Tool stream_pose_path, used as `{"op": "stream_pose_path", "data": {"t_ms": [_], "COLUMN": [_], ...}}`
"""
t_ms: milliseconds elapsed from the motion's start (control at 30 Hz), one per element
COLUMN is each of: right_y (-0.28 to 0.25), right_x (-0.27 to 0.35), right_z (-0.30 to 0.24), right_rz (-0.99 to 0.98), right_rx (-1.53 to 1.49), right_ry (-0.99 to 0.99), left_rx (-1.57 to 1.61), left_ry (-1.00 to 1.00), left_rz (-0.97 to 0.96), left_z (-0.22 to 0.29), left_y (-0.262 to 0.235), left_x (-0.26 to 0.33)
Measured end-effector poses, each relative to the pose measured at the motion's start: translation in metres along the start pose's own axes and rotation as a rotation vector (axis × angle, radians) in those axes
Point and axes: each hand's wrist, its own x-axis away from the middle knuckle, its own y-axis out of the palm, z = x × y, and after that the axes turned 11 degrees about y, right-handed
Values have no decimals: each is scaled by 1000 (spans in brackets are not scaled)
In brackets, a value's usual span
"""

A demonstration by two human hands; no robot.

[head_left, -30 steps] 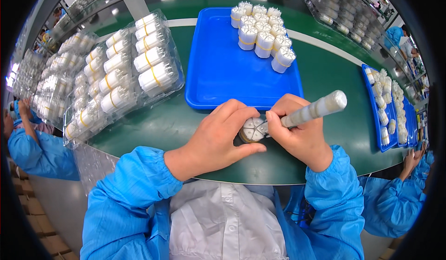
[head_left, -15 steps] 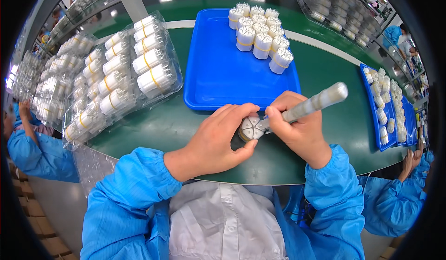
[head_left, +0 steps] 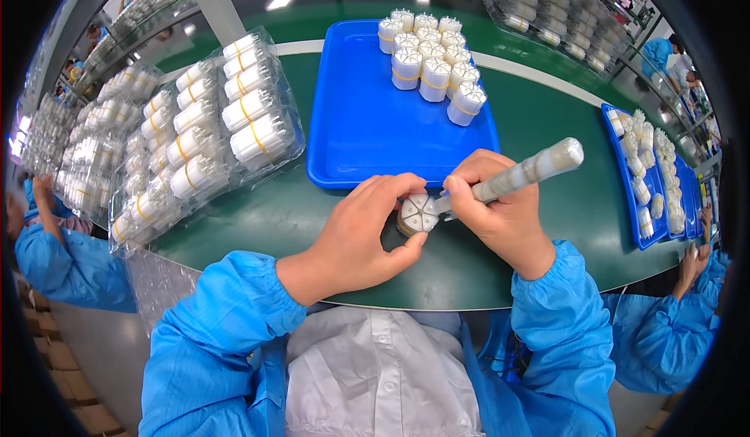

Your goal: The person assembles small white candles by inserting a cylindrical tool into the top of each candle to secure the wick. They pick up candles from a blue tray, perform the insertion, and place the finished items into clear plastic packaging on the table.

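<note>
My left hand (head_left: 350, 238) curls its fingers and thumb around a round white bundle (head_left: 418, 213) standing on the green table. The bundle's upper end is split into wedge-shaped segments, each with a small dot. A tool with a thick, pale wrapped handle (head_left: 539, 167) is gripped in my right hand (head_left: 504, 222), its handle slanting up to the right. Its narrow metallic tip reaches the right side of the bundle; I cannot tell whether they touch. Beyond my hands, a blue tray (head_left: 351, 144) carries several similar bundles (head_left: 435, 78) with yellow bands at its far right.
Clear plastic trays of banded white bundles (head_left: 258, 136) are stacked at the left. Smaller blue trays (head_left: 645, 239) with white pieces lie at the right. More filled plastic trays (head_left: 558, 15) stand at the far right. People in blue sleeves (head_left: 66, 261) work on both sides.
The tool's tip has drawn slightly away to the right of the bundle's upper face. My hands and the bundle stay in nearly the same place; the whole view has shifted a little.
</note>
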Motion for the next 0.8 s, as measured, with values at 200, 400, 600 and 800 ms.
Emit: {"op": "stream_pose_path", "data": {"t_ms": [200, 400, 600, 800], "right_y": [3, 2, 2, 2], "right_x": [2, 1, 0, 1], "right_z": [4, 0, 1, -1], "right_rz": [-40, -35, -11, -43], "right_rx": [65, 62, 21, 40], "right_ry": [-33, -17, -20, -14], "left_rx": [-46, -89, -14, 10], "left_ry": [39, -13, 26, 28], "left_rz": [8, -31, 14, 6], "left_z": [0, -3, -2, 2], "left_y": [1, 0, -1, -1], "left_x": [0, -2, 0, 1]}}
